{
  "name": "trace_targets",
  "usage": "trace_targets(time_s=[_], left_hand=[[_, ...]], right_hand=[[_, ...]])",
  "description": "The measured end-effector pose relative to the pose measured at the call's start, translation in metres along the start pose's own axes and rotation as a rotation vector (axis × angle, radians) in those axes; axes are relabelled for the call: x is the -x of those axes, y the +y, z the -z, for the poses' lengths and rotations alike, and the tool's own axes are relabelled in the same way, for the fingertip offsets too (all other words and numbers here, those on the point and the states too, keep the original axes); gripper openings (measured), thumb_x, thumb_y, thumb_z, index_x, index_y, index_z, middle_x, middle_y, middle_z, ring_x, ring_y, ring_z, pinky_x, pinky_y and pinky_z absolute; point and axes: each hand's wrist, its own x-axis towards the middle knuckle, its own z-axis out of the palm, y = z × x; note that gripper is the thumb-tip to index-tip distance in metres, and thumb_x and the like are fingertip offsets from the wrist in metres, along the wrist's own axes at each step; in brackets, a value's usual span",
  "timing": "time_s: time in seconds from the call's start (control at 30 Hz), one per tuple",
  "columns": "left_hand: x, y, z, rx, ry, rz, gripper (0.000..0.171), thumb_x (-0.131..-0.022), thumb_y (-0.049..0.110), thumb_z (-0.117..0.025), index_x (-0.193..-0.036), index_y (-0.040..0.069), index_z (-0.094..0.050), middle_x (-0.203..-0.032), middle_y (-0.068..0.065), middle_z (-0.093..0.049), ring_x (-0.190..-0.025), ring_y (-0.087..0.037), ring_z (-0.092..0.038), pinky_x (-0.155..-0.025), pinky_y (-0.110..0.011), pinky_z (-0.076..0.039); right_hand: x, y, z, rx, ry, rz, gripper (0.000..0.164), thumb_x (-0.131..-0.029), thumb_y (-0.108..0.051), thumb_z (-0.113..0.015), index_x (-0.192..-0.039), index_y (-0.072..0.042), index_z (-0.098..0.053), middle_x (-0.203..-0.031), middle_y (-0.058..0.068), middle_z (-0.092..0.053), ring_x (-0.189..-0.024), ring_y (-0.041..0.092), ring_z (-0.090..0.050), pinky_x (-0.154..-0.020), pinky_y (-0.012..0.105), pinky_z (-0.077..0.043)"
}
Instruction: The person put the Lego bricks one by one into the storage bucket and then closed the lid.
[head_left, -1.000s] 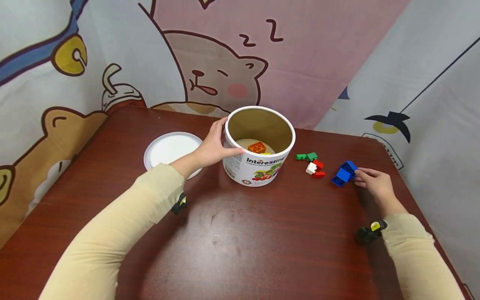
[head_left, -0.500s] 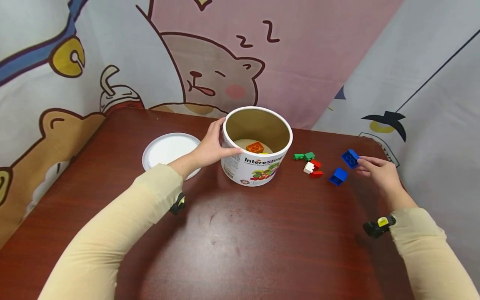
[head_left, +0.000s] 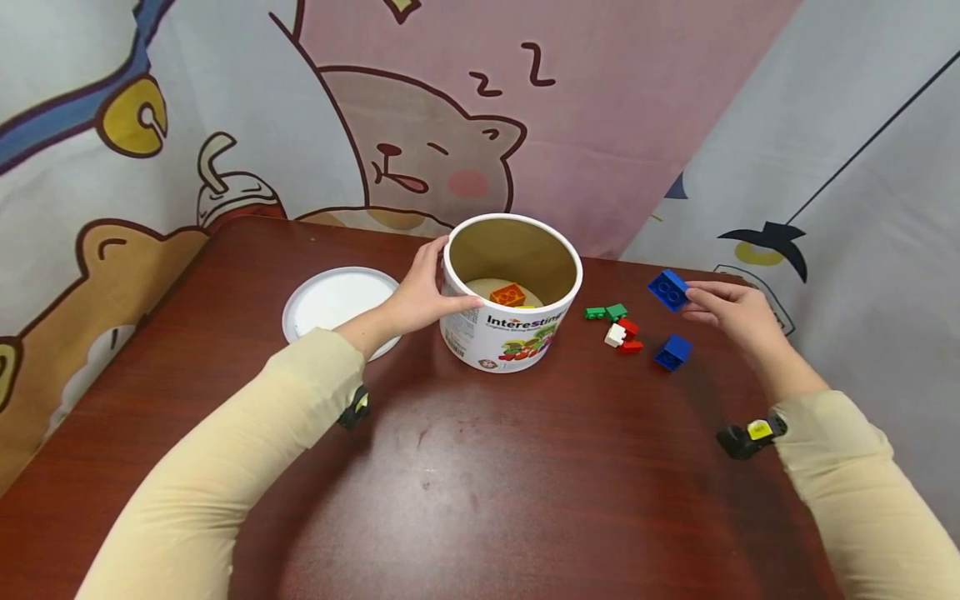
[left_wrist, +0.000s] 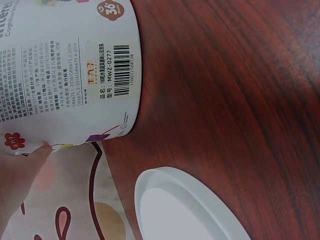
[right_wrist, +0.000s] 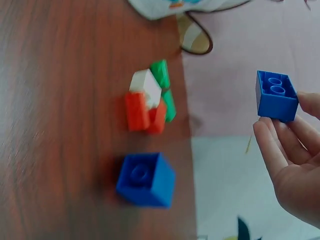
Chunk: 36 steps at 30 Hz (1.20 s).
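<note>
My right hand (head_left: 738, 321) pinches a blue building brick (head_left: 669, 290) between thumb and fingers, lifted above the table's right side. In the right wrist view the held brick (right_wrist: 276, 97) shows its hollow underside with round tubes. A second blue brick (head_left: 672, 353) lies on the table below that hand. My left hand (head_left: 420, 293) grips the left side of a white printed bucket (head_left: 510, 342), thumb along the front of the rim and fingers round the outer wall. Inside the bucket lie an orange brick (head_left: 507, 295) and a partly hidden yellow piece.
Left of the bucket lies a white round lid (head_left: 341, 297), partly behind the left forearm. Right of the bucket sit small green bricks (head_left: 616, 312), red bricks (head_left: 631, 347) and a white brick (head_left: 615, 335). A printed cloth (head_left: 592, 125) hangs behind the brown table (head_left: 480, 500).
My right hand has lifted one blue brick away from the other and carried it up, then leftward. The second blue brick stays on the table. My left hand keeps its hold on the bucket.
</note>
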Motion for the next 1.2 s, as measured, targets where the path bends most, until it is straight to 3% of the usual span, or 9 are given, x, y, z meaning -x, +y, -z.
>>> trace_targets(time_s=[0.13, 0.23, 0.33, 0.43, 0.57, 0.67, 0.8, 0.97, 1.2], left_hand=[[0.000, 0.000, 0.000, 0.001, -0.001, 0.000, 0.103, -0.072, 0.026, -0.080, -0.147, 0.002, -0.014, -0.146, -0.018, -0.022, -0.134, -0.027, -0.028, -0.114, -0.039, -0.025], [0.000, 0.000, 0.000, 0.002, -0.003, 0.002, 0.103, -0.072, 0.026, -0.080, -0.147, 0.002, -0.014, -0.146, -0.018, -0.022, -0.134, -0.027, -0.028, -0.114, -0.039, -0.025], [0.000, 0.000, 0.000, 0.002, -0.004, 0.005, 0.103, -0.072, 0.026, -0.080, -0.147, 0.002, -0.014, -0.146, -0.018, -0.022, -0.134, -0.027, -0.028, -0.114, -0.039, -0.026], [0.001, 0.000, 0.000, -0.003, -0.004, 0.006, 0.102, -0.072, 0.026, -0.080, -0.147, 0.002, -0.015, -0.146, -0.018, -0.022, -0.134, -0.027, -0.028, -0.115, -0.039, -0.025], [0.001, 0.000, 0.000, -0.007, -0.001, 0.000, 0.102, -0.072, 0.025, -0.080, -0.147, 0.001, -0.015, -0.146, -0.018, -0.022, -0.134, -0.028, -0.028, -0.115, -0.040, -0.024], [0.001, 0.000, -0.001, -0.008, 0.007, -0.014, 0.102, -0.072, 0.025, -0.080, -0.146, 0.001, -0.016, -0.145, -0.019, -0.023, -0.134, -0.028, -0.028, -0.114, -0.039, -0.025], [0.000, -0.001, -0.001, -0.005, 0.021, -0.034, 0.100, -0.071, 0.024, -0.081, -0.145, 0.000, -0.018, -0.144, -0.019, -0.025, -0.133, -0.029, -0.029, -0.114, -0.038, -0.025], [0.000, -0.002, -0.001, -0.005, 0.020, -0.035, 0.100, -0.071, 0.024, -0.081, -0.145, -0.001, -0.018, -0.143, -0.020, -0.025, -0.132, -0.029, -0.030, -0.114, -0.039, -0.026], [0.000, -0.002, -0.001, 0.006, 0.014, -0.028, 0.100, -0.072, 0.024, -0.081, -0.146, 0.000, -0.017, -0.144, -0.019, -0.024, -0.132, -0.028, -0.029, -0.113, -0.039, -0.028]], right_hand=[[0.002, -0.018, -0.005, -0.042, -0.032, 0.050, 0.063, -0.087, -0.050, -0.055, -0.129, -0.003, -0.050, -0.082, -0.027, -0.062, -0.080, -0.007, -0.064, -0.076, 0.008, -0.049], [0.004, -0.032, -0.009, -0.038, -0.058, 0.066, 0.061, -0.088, -0.050, -0.054, -0.129, -0.006, -0.050, -0.083, -0.026, -0.062, -0.081, -0.006, -0.064, -0.077, 0.006, -0.046], [0.006, -0.047, -0.014, -0.011, -0.083, 0.079, 0.056, -0.089, -0.050, -0.053, -0.128, -0.012, -0.053, -0.083, -0.026, -0.063, -0.083, -0.006, -0.064, -0.092, 0.016, -0.046], [0.008, -0.060, -0.020, -0.029, -0.108, 0.093, 0.053, -0.089, -0.049, -0.054, -0.128, -0.013, -0.054, -0.083, -0.025, -0.064, -0.083, -0.006, -0.065, -0.108, 0.037, -0.036], [0.009, -0.078, -0.030, -0.066, -0.130, 0.134, 0.050, -0.089, -0.045, -0.057, -0.127, -0.012, -0.056, -0.082, -0.021, -0.066, -0.081, -0.005, -0.065, -0.110, 0.050, -0.029], [0.010, -0.091, -0.039, -0.091, -0.141, 0.179, 0.040, -0.091, -0.039, -0.057, -0.122, -0.015, -0.060, -0.081, -0.018, -0.067, -0.080, -0.003, -0.066, -0.103, 0.034, -0.041], [0.010, -0.107, -0.056, -0.143, -0.165, 0.228, 0.037, -0.092, -0.030, -0.058, -0.121, -0.008, -0.061, -0.084, -0.014, -0.068, -0.078, 0.002, -0.067, -0.080, 0.013, -0.050], [0.008, -0.122, -0.076, -0.126, -0.209, 0.265, 0.046, -0.092, -0.027, -0.058, -0.124, 0.005, -0.055, -0.090, -0.012, -0.068, -0.079, 0.004, -0.067, -0.077, 0.015, -0.052], [0.000, -0.129, -0.093, -0.256, -0.288, 0.301, 0.045, -0.093, -0.015, -0.057, -0.124, 0.017, -0.048, -0.082, -0.011, -0.068, -0.075, 0.004, -0.067, -0.074, 0.019, -0.054]])
